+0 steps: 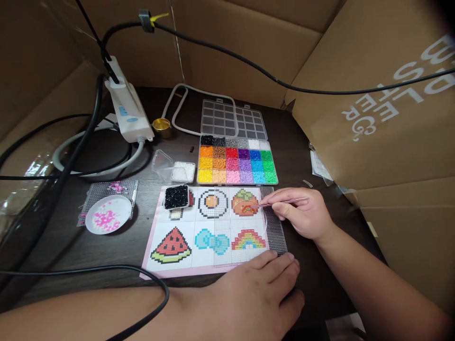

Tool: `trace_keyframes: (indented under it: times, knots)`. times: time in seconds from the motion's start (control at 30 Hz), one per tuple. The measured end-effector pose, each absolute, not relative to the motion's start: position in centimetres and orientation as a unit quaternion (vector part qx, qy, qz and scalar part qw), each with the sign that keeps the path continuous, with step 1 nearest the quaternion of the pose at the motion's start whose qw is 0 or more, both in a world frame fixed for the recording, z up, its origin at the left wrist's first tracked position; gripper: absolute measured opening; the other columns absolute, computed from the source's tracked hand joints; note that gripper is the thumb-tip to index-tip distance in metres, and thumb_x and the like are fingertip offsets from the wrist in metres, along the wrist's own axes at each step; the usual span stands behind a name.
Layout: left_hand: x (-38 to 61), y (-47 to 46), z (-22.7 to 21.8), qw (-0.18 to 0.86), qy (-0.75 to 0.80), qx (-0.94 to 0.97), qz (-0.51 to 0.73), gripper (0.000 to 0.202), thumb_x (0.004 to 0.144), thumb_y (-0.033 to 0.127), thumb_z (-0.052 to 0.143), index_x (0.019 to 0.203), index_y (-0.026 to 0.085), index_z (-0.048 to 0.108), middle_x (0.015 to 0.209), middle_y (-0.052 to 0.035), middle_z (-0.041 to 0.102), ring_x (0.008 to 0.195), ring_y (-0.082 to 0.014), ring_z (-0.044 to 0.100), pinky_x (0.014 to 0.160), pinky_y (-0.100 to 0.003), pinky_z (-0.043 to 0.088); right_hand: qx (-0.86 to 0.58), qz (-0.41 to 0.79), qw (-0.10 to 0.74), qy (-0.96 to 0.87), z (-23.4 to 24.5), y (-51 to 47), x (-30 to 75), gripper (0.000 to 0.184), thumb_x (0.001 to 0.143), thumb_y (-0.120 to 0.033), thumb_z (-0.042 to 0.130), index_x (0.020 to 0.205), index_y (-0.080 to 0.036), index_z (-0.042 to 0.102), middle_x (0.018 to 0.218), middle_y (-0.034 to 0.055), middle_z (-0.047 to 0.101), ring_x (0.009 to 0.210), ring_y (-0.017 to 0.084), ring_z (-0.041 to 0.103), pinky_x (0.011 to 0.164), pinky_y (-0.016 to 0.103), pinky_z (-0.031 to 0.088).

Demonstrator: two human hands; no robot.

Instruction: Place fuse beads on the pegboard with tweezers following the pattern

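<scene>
While cardboard walls [234,47] close in the far and right sides of the table [296,156], tabletop shows between them and the pegboard [276,227], laid over the right edge of the pattern sheet [202,259]. Our left hand [258,289] lies flat at the pegboard's near right corner, fingers slightly apart; our right hand [302,213] pinches tweezers [259,205] over its far half. Beyond the sheet, a divided box [238,183] holds coloured beads [232,153].

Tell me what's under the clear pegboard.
Through the pegboard show the pattern sheet with rainbow, orange fruit and part of a turquoise shape, plus dark tabletop. The left hand and right hand hide spots beneath them.
</scene>
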State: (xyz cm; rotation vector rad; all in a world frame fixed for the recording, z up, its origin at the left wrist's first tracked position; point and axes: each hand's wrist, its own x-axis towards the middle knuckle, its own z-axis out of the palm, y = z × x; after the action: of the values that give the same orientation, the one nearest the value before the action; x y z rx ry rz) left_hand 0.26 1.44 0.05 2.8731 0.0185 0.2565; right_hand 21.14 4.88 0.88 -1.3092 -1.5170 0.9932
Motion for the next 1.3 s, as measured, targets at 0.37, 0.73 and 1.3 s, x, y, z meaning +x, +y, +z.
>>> trace_keyframes:
  times: [0.37, 0.73, 1.3]
  knots:
    - [0.2, 1.35, 0.0, 0.127, 0.009, 0.987, 0.099, 0.056, 0.09, 0.053, 0.052, 0.133, 0.017, 0.056, 0.148, -0.0161, 0.048, 0.14, -0.0271, 0.041, 0.114, -0.04, 0.031, -0.528, 0.394, 0.44, -0.61, 0.79, 4.91, 21.12, 0.013, 0.086, -0.023, 0.068, 0.089, -0.02, 0.08, 0.093, 0.0079, 0.077, 0.048, 0.008, 0.056, 0.044, 0.022, 0.048]
    - [0.18, 1.34, 0.03, 0.137, 0.012, 0.985, 0.1, 0.056, 0.09, 0.054, 0.052, 0.132, 0.017, 0.056, 0.149, -0.0165, 0.046, 0.141, -0.0273, 0.039, 0.115, -0.04, 0.028, -0.528, 0.398, 0.437, -0.609, 0.8, 4.88, 21.12, 0.014, 0.086, -0.024, 0.067, 0.09, -0.021, 0.08, 0.095, 0.008, 0.077, 0.048, 0.008, 0.056, 0.044, 0.022, 0.048]
    - [0.18, 1.31, 0.09, 0.135, 0.013, 0.986, 0.1, 0.057, 0.089, 0.055, 0.053, 0.132, 0.017, 0.055, 0.148, -0.0163, 0.047, 0.141, -0.0276, 0.04, 0.115, -0.041, 0.028, -0.523, 0.399, 0.44, -0.61, 0.82, 4.83, 21.13, 0.013, 0.085, -0.021, 0.068, 0.09, -0.022, 0.08, 0.095, 0.0068, 0.077, 0.049, 0.008, 0.057, 0.045, 0.021, 0.048]
